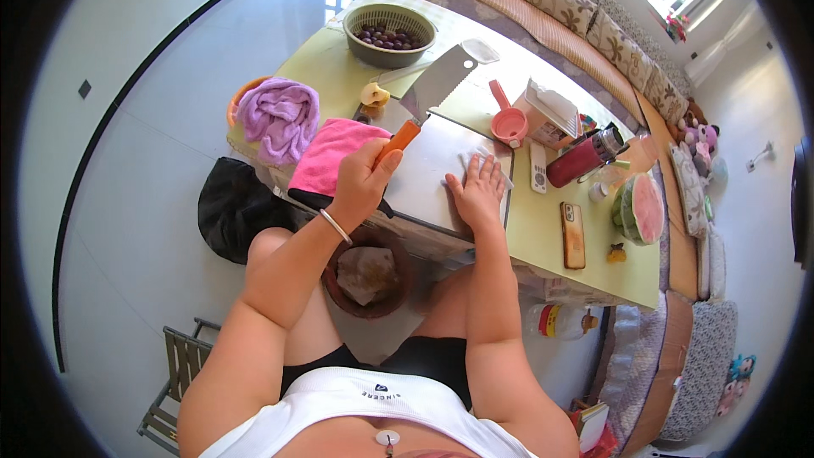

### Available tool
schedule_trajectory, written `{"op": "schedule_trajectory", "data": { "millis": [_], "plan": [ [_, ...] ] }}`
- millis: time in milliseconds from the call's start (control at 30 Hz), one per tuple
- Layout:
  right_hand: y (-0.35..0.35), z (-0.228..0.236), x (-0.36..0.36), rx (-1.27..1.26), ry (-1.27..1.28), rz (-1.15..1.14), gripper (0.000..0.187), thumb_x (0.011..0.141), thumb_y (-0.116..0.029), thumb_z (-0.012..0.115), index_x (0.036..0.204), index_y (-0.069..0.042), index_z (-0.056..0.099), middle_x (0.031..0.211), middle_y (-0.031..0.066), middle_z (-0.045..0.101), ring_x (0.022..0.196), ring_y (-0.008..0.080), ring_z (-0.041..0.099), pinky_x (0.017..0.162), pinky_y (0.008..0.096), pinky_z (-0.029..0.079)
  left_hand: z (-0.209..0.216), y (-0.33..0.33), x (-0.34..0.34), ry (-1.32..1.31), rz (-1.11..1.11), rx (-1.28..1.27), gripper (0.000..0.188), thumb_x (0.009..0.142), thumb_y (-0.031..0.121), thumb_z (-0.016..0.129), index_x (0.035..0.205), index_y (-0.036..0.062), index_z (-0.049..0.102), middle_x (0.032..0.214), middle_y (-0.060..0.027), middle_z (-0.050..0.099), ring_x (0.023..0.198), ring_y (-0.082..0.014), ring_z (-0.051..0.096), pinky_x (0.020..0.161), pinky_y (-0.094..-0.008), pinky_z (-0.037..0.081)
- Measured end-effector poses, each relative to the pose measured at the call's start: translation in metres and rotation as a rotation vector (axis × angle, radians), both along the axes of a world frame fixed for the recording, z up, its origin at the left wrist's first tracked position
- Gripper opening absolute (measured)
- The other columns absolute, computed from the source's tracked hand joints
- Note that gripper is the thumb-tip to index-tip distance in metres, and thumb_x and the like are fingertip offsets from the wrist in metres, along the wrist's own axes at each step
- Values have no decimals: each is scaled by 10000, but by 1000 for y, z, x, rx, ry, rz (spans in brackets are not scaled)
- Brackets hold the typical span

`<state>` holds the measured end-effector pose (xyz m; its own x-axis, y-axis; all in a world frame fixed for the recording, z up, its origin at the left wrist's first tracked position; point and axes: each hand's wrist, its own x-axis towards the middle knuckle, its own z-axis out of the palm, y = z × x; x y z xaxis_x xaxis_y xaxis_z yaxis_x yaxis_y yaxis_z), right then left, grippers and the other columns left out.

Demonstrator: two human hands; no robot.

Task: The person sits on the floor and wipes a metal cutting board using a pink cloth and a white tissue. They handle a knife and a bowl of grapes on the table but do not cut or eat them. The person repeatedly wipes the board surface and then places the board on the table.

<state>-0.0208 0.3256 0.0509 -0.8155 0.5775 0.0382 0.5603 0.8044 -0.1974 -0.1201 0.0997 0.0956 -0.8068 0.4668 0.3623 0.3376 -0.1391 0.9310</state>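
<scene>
My left hand (365, 179) is wrapped round the orange handle of a kitchen knife (441, 80), whose broad blade points away from me, with notches along one edge. My right hand (476, 190) lies flat, fingers spread, on a silvery cutting board (420, 171). Something whitish shows by its fingertips; I cannot make out what it is. A pink cloth (332, 155) with a dark edge lies beside the board, by my left wrist. Just beyond it is a cut pale-yellow fruit piece (374, 95).
A green colander basin (390, 53) of dark round fruit stands far left, a purple towel (280, 119) nearer. On the right are a pink dipper (509, 125), tissue box (543, 112), remote (538, 168), red flask (581, 158), phone (573, 236) and cut watermelon (638, 210). A lined bin (368, 282) stands between my knees.
</scene>
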Motion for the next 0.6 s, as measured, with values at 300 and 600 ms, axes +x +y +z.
{"op": "schedule_trajectory", "data": {
  "millis": [300, 600],
  "plan": [
    [7, 1, -84, -77, -50, 153, 931, 905, -678, 409, 1536, -28, 192, 1604, 236, 67, 1498, 366, 16, 1192, 464, 31, 10, -19, -19, 82, 116, 45, 288, 961, 291, 609, 909, 7, 611, 622, -40, 464, 564, -126, 447, 524, -299, 363],
    [-36, 10, -99, -109, -111, 429, 714, 959, -572, 390, 1532, -163, 268, 1595, 228, 139, 1473, 442, 79, 1180, 515, 107, 8, -31, -36, 154, 253, 53, 277, 953, 275, 612, 902, 4, 631, 642, -98, 526, 584, -186, 483, 556, -334, 398]
  ]
}}
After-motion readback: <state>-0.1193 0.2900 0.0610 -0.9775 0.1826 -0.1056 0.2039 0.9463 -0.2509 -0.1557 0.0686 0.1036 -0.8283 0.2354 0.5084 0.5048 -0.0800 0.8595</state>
